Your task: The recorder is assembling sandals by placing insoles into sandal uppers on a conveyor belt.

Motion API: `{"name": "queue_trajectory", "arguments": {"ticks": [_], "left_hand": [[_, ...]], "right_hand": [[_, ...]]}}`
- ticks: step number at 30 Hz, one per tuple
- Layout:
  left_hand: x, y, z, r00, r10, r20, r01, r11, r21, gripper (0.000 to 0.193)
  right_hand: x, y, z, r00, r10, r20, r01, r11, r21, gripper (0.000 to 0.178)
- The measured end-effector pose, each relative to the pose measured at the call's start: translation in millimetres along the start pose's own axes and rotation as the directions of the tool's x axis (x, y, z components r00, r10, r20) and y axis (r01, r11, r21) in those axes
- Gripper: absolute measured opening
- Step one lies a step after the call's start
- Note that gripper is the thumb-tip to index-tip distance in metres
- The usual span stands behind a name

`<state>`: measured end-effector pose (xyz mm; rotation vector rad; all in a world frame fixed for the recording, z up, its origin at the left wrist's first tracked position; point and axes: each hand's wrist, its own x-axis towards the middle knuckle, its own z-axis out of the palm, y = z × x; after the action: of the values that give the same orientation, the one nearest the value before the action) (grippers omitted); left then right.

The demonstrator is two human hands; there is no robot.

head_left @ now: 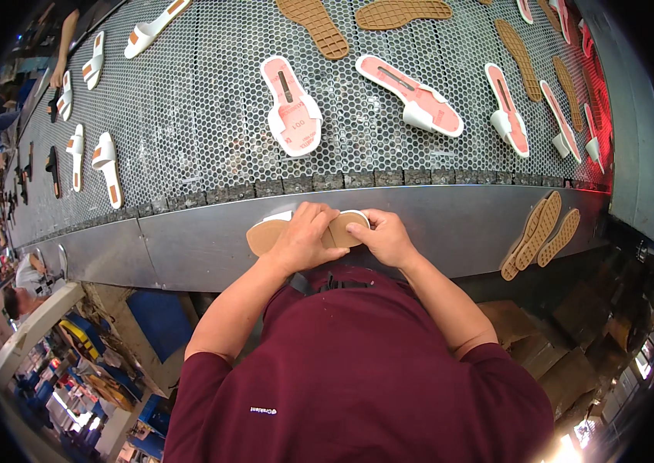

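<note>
A slide sandal (pixel 266 236) with a white rim lies sideways between my hands, its tan sole facing up. It is over the grey metal ledge (pixel 211 239), close in front of my body. My left hand (pixel 308 238) is closed round its middle and covers part of the sole. At the narrower right end, my right hand (pixel 386 238) grips the edge, the thumb pressed on the sole. Beyond the ledge, a white sandal upper on a pink-marked base (pixel 294 123) rests on the mesh conveyor (pixel 211 116). A similar white upper (pixel 420 104) lies right of it.
Several tan soles (pixel 541 228) overlap on the ledge at the right. More tan soles (pixel 319 27) lie on the far conveyor. Finished-looking white slides (pixel 108 166) sit at the left. Red light falls by the metal housing (pixel 632 116). Another person's arm (pixel 64 50) reaches in at upper left.
</note>
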<state>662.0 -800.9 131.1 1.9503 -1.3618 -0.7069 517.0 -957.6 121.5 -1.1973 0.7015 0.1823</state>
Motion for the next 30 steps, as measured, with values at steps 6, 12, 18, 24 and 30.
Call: {"name": "queue_trajectory", "arguments": {"ticks": [6,12,18,24,30], "left_hand": [[2.0,22.6,-4.7,0.998,-0.051,-0.041,0.053,0.998,0.041,0.072],[-7.9,32.4,-67.0,0.97,-0.002,-0.243,0.053,0.977,0.205,0.065],[-51.4,-59.2,-133.8,0.667,0.054,-0.743,0.263,0.916,0.302,0.083],[-46.6,-103.6,-72.4,0.355,-0.876,-0.327,0.583,0.481,-0.654,0.063],[77.3,-62.6,-28.7,0.508,-0.825,0.246,0.461,0.019,-0.887,0.061]], "right_hand": [[1.5,-11.1,-2.6,0.998,-0.039,0.048,0.046,0.988,-0.149,0.03],[12.6,-41.0,-3.8,0.967,-0.236,0.101,0.234,0.972,0.028,0.059],[85.5,-52.0,-37.2,0.931,-0.303,-0.206,0.25,0.936,-0.246,0.058],[148.7,-89.1,-22.3,0.891,-0.424,-0.165,0.183,0.665,-0.724,0.066],[206.4,-117.6,27.7,0.905,-0.35,-0.24,0.075,0.688,-0.722,0.088]]}}
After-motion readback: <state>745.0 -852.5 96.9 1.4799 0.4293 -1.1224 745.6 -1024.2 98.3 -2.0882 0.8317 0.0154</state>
